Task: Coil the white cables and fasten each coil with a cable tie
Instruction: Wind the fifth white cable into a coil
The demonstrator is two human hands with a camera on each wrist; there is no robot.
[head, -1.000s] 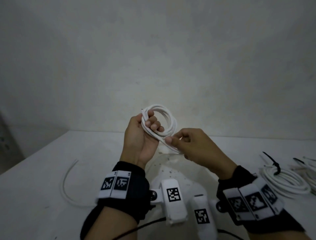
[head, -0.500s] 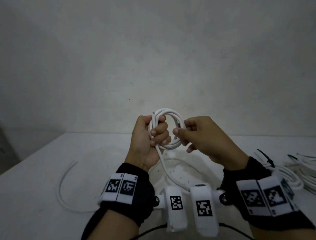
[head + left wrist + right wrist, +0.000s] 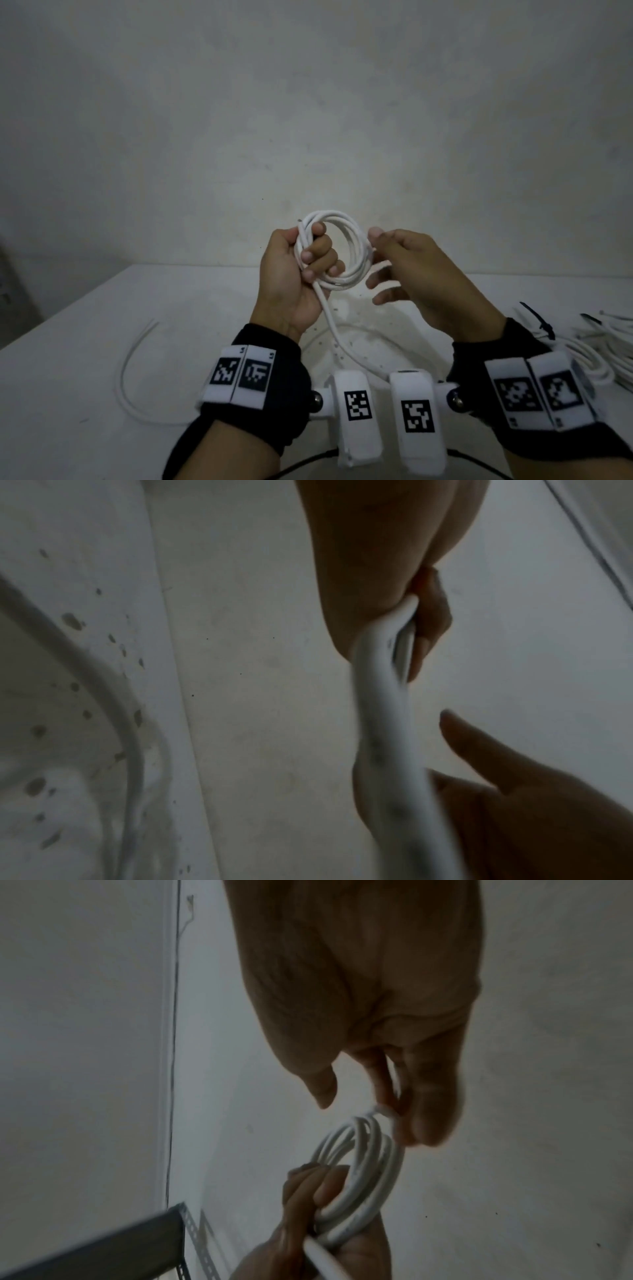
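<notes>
My left hand (image 3: pixel 313 262) grips the left side of a white cable coil (image 3: pixel 346 219), held upright above the table. My right hand (image 3: pixel 373 245) pinches the coil's right side between thumb and index finger, with its other fingers spread loosely. The right wrist view shows the coil (image 3: pixel 363 1164) edge-on between both hands. A loose tail of the cable (image 3: pixel 337 339) drops from my left fist to the table and curves away to the left (image 3: pixel 128 373). In the left wrist view the cable (image 3: pixel 380 702) is a blur beside my fingers.
Finished white coils (image 3: pixel 592 356) with black cable ties (image 3: pixel 537 318) lie at the right on the white table (image 3: pixel 85 342). A bare wall stands behind. A dark metal shelf bracket (image 3: pixel 103 1245) shows in the right wrist view.
My right hand has moved from the coil's lower edge up to its right side, laying on another loop. The coil now faces me more squarely and the loose tail is shorter.
</notes>
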